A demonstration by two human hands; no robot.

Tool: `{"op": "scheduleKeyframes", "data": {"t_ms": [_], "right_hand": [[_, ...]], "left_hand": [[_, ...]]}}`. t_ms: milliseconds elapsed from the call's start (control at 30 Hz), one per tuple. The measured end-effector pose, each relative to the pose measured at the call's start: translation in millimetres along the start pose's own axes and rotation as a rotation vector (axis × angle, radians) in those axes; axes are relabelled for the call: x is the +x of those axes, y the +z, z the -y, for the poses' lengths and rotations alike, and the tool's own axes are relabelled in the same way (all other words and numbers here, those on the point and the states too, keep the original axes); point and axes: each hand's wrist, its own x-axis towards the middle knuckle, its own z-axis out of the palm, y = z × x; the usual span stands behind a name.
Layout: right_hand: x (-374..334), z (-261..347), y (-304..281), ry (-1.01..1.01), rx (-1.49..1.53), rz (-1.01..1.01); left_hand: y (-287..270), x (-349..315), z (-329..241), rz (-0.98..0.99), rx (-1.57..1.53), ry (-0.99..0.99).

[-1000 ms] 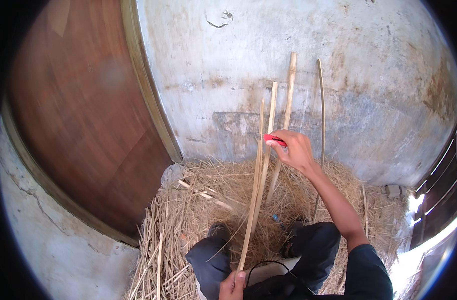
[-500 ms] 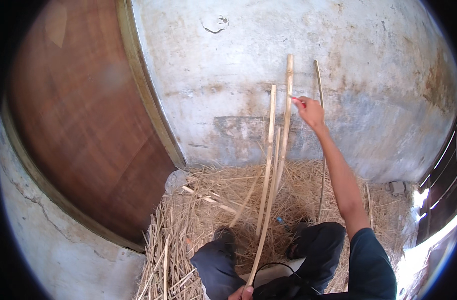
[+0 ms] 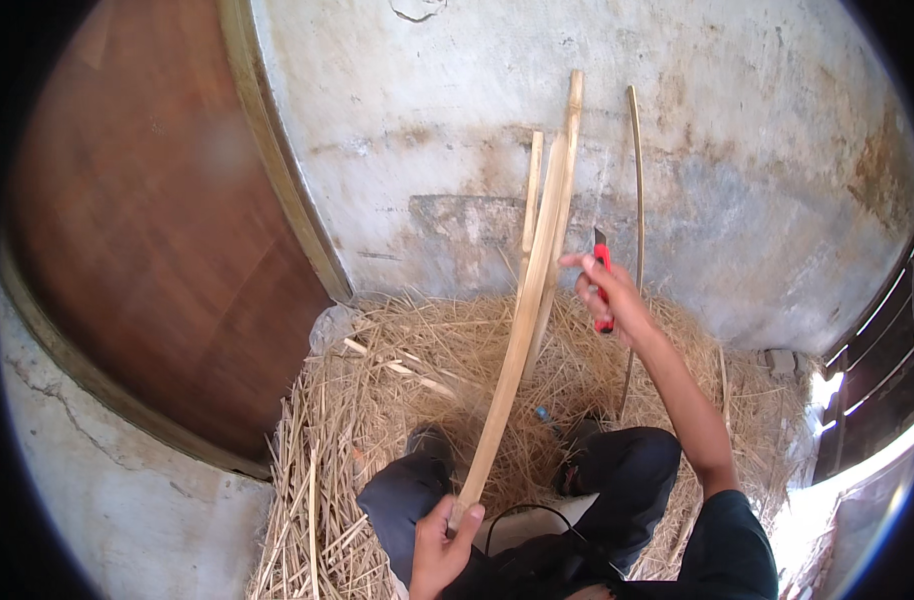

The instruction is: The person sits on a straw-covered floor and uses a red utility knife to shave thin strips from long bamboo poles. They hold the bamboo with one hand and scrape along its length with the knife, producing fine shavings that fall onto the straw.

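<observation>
My left hand point(image 3: 445, 548) is closed round the lower end of a long, pale bamboo strip point(image 3: 504, 392), low in front of me. The strip slants up and away toward the wall, its flat face showing. A red utility knife point(image 3: 603, 255) with its blade out is in my right hand point(image 3: 614, 298); the blade points upward. My right index finger reaches toward the strips, close to their right side. Behind the held strip a taller bamboo strip point(image 3: 574, 110) stands against the wall, and a shorter strip point(image 3: 533, 185) stands just left of it.
A thin, curved stick point(image 3: 639, 190) leans on the stained wall point(image 3: 757, 120) to the right. Shavings point(image 3: 427, 330) cover the floor, with a heap of cut sticks point(image 3: 297, 500) at left. A brown door point(image 3: 157, 250) stands left, and a grey block point(image 3: 780, 363) at far right.
My right hand has come down and nearer from high on the tall strip, and the knife now shows fully. My left hand has risen with the strip, which now shows a broader face.
</observation>
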Motion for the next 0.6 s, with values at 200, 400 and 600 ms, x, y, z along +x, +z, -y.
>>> {"op": "scheduleKeyframes", "data": {"t_ms": [200,400,600], "right_hand": [[-93,15,44,-0.125,-0.053,0.027],[-102,-2,51,-0.157,0.019,-0.088],[-91,-14,48,-0.150,0.112,-0.082]], "left_hand": [[19,27,-23,-0.060,0.148,0.150],[28,36,-36,-0.024,0.286,0.178],[40,48,-41,-0.104,0.333,0.337]]}}
